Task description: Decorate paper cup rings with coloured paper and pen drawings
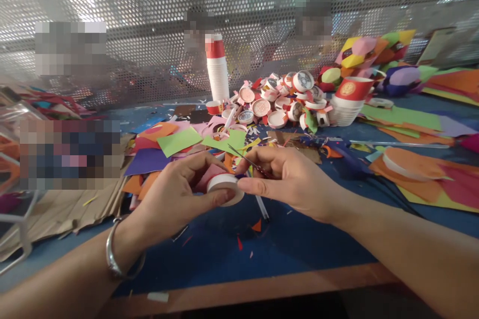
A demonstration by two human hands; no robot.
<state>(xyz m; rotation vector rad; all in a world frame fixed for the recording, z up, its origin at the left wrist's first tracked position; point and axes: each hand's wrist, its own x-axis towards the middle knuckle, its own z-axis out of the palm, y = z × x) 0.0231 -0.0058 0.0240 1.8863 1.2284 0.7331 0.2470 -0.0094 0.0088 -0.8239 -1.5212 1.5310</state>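
My left hand (175, 184), with a silver bangle at the wrist, is closed on a cut-off paper cup bottom (226, 179), a shallow white ring. Its thumb lies across the ring's near side. My right hand (292, 179) is closed around a small pair of scissors (258, 168), whose thin dark blades point up and left, above the ring. The right thumb and fingertip meet the ring's right edge, where a small dark blue piece shows. A pink paper piece (209, 176) sits behind the ring by the left fingers.
Behind my hands lie coloured paper sheets (179, 141) and a heap of cut cup bottoms (261, 108). A tall cup stack (217, 72) and a shorter cup stack (348, 102) stand farther back. Brown cardboard (75, 209) lies left; a pen (263, 206) lies below my right hand.
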